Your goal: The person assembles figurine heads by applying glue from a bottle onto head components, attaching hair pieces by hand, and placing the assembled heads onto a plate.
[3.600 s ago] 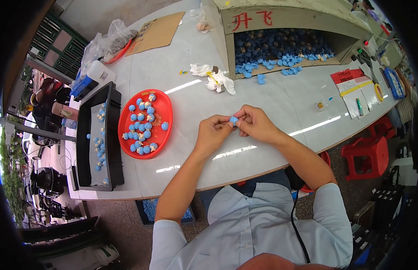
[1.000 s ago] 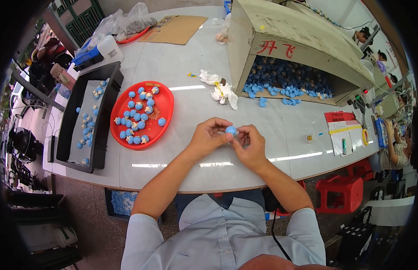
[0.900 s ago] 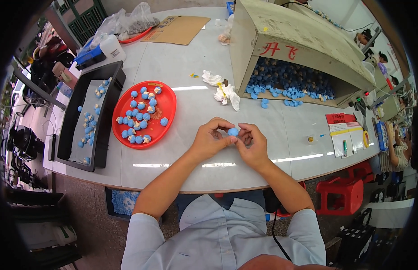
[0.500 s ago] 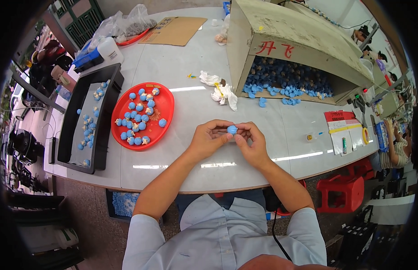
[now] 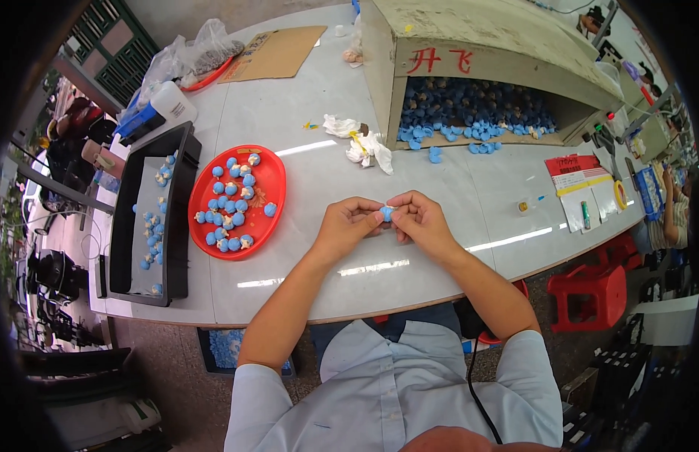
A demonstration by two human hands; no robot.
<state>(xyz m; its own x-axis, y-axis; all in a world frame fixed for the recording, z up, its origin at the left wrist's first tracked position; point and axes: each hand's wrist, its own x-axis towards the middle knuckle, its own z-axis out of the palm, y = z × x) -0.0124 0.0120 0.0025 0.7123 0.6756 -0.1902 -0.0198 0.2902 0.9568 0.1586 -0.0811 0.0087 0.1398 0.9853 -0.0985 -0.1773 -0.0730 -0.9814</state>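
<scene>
Between the fingertips of both hands sits a small round blue piece (image 5: pixel 387 214), held just above the table in front of me. My left hand (image 5: pixel 349 227) pinches it from the left, thumb and forefinger closed. From the other side my right hand (image 5: pixel 420 221) grips it the same way. Nearest on the left is a round red tray (image 5: pixel 276 173) holding several blue balls with cream-coloured bits. Fingers cover much of the held piece, so its details are hard to make out.
Left of the red tray stands a black bin (image 5: pixel 182 248) with more blue balls. A beige box (image 5: pixel 387 90) full of blue pieces is at the back right. Crumpled white tissue (image 5: pixel 372 151), cardboard (image 5: pixel 278 53) and red-and-white papers (image 5: pixel 579 181) lie on the table (image 5: pixel 304 294).
Both hands have closed more tightly around the blue piece, and the right fingertips now cover more of it. The whole view has tilted a little; the trays look unchanged.
</scene>
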